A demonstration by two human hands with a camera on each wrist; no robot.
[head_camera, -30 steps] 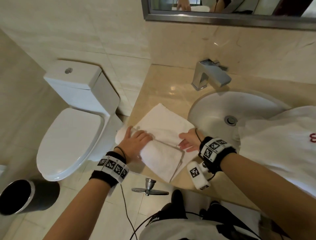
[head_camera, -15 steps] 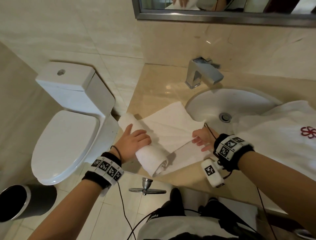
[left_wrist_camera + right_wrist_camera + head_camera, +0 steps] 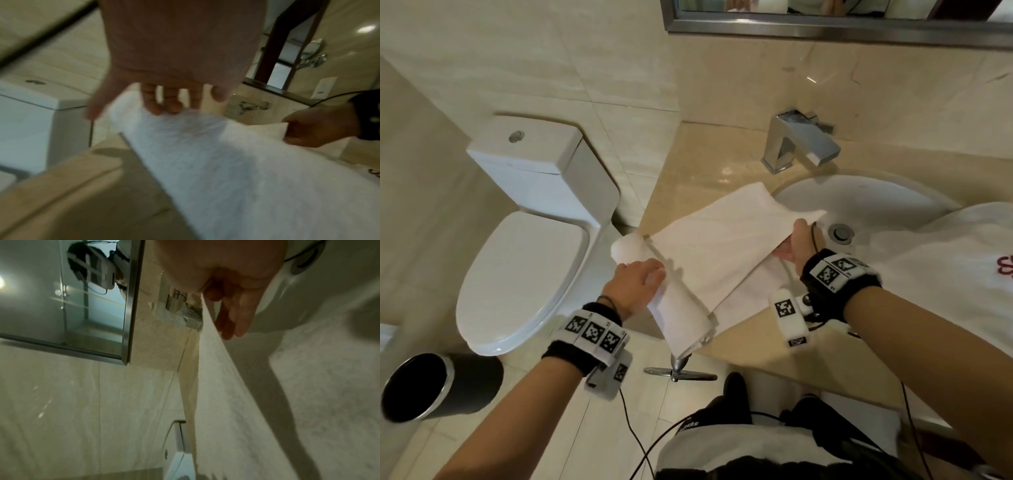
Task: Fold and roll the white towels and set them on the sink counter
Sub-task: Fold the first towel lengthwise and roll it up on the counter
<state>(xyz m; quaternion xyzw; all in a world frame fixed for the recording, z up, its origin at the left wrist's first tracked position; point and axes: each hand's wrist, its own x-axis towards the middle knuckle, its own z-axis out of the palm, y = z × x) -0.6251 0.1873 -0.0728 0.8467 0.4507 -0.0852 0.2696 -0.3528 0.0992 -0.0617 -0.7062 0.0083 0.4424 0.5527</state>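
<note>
A white towel lies on the left part of the beige sink counter. Its near-left end is rolled into a tube that overhangs the counter's edge. My left hand rests on top of the roll with its fingers curled over it. My right hand pinches the towel's free edge beside the basin and holds that layer lifted off the counter. The right wrist view shows the raised sheet stretched below my fingers. A lower layer of the towel stays flat under the lifted one.
A white basin with a chrome faucet is at the right. Another white cloth with a red emblem drapes over the basin's near right side. Left of the counter stand a toilet and a black bin.
My right hand has taken the towel's free edge and lifted it up and right toward the basin. The roll under my left hand has shifted left to the counter's edge.
</note>
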